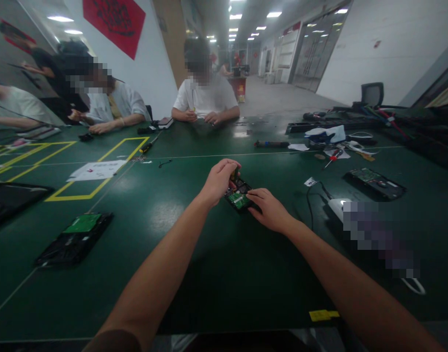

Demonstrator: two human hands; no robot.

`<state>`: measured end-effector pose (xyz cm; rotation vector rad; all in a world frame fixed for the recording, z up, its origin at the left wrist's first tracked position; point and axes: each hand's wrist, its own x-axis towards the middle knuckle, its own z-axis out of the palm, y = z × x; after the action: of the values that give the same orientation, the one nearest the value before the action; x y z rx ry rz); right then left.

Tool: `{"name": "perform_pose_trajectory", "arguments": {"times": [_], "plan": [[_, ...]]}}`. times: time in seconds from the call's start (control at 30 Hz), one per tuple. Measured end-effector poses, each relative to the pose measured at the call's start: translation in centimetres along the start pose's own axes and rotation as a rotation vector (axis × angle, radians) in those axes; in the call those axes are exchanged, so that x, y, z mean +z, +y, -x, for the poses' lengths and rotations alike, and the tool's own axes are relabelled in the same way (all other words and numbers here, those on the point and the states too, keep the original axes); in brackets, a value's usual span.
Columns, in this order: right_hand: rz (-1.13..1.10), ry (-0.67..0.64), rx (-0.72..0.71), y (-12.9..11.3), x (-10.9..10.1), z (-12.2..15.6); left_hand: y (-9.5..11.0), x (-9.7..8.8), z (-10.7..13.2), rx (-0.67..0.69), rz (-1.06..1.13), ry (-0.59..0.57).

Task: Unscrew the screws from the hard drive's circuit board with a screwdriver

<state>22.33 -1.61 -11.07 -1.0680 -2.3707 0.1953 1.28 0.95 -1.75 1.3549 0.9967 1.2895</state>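
A black device housing with a green circuit board point(239, 201) rests on the table between my hands. My left hand point(221, 182) is closed over its far left end, around a short yellow-and-dark handle point(234, 173) that looks like a screwdriver's. Its tip is hidden by the fingers and the housing. From the right, my right hand point(268, 209) grips the edge of the housing, thumb at the near side and fingers on top.
Similar opened housings lie left point(75, 237) and right point(374, 182). A power strip point(374, 239) with a cable is at my right. Farther off are a yellow-black screwdriver point(148, 145), a red screwdriver point(333, 156) and paper point(97, 170). Several people sit or stand beyond.
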Motion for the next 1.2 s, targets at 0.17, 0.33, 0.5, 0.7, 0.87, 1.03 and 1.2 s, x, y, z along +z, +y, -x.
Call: {"name": "perform_pose_trajectory", "arguments": {"times": [0.17, 0.33, 0.5, 0.7, 0.87, 1.03, 1.2], "plan": [[0.007, -0.001, -0.002, -0.09, -0.04, -0.01, 0.31, -0.1, 0.12, -0.022, 0.06, -0.051], [0.013, -0.014, 0.008, -0.19, -0.16, -0.05, 0.19, -0.11, 0.04, -0.048, 0.121, -0.119], [-0.007, -0.005, 0.011, -0.19, -0.17, -0.05, 0.04, -0.05, -0.03, -0.027, 0.08, -0.069], [0.015, -0.009, 0.008, -0.18, -0.05, -0.05, 0.16, -0.31, -0.07, 0.015, 0.018, -0.035], [0.026, -0.012, 0.003, -0.25, -0.11, -0.04, 0.29, -0.2, -0.01, -0.022, 0.089, -0.086], [0.005, -0.002, 0.0, -0.2, -0.15, -0.07, 0.51, -0.29, -0.1, 0.019, 0.023, -0.022], [0.004, 0.005, -0.005, -0.11, -0.06, -0.03, 0.34, -0.72, -0.35, 0.021, 0.065, -0.061]]}}
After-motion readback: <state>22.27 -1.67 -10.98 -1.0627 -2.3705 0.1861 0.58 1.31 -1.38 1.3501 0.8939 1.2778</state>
